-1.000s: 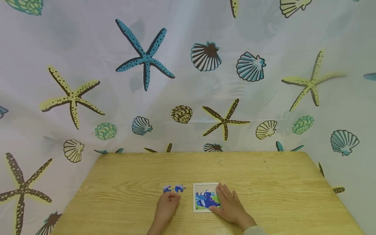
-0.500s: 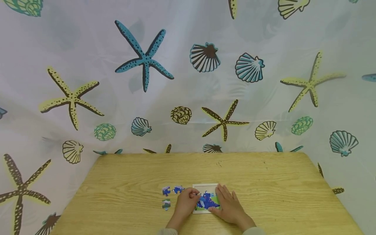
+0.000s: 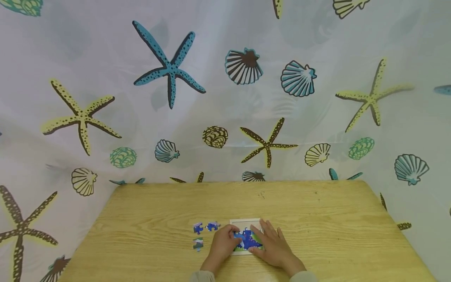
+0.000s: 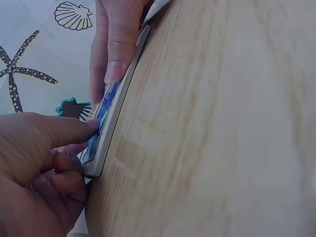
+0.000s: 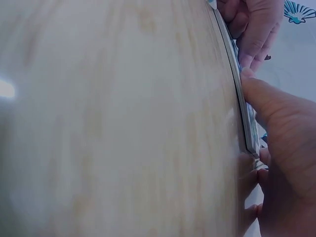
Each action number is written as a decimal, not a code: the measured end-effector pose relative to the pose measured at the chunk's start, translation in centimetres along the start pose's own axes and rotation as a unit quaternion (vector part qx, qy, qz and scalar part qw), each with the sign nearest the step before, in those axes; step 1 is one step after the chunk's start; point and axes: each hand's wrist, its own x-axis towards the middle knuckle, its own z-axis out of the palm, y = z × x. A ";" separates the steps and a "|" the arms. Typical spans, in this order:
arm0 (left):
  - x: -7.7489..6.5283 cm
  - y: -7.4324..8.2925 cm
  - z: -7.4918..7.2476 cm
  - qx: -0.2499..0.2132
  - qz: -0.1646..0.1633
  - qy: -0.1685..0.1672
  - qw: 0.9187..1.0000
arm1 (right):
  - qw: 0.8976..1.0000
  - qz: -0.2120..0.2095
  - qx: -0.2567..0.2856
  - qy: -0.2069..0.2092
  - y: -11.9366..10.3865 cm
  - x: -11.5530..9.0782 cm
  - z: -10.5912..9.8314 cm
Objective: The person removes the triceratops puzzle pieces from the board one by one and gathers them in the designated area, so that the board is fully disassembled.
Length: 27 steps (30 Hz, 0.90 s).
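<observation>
A white-framed jigsaw puzzle with a blue animal picture lies on the table between the hands. My left hand is at its left side, thumb and curled index finger at a blue puzzle piece in the picture. The left wrist view shows the left thumb pressing down on the picture surface, other fingers curled beside the frame's corner. Along the right side rests my right hand, fingers extended over the frame, one finger and the thumb reaching onto the picture. Its palm hides the frame's right edge.
Two loose blue pieces lie left of the frame, with a grey-green piece below them. The wooden table is backed and flanked by a curtain printed with starfish and shells.
My left hand has moved right from the loose pieces onto the frame's left side, and its thumb now presses lower on the picture. A right finger has shifted inward over the picture.
</observation>
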 end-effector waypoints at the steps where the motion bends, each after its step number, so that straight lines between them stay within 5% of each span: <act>1: 0.0 0.0 0.0 0.009 0.002 -0.001 1.000 | 1.000 -0.003 0.000 0.000 0.1 0.0 0.1; 7: 0.2 -0.1 0.1 0.042 0.004 -0.008 0.999 | 1.000 -0.016 -0.003 0.000 -0.4 -0.1 -0.5; 27: 0.0 0.4 0.0 0.043 -0.018 -0.006 0.999 | 1.000 -0.009 -0.019 -0.012 -0.8 -0.2 -0.8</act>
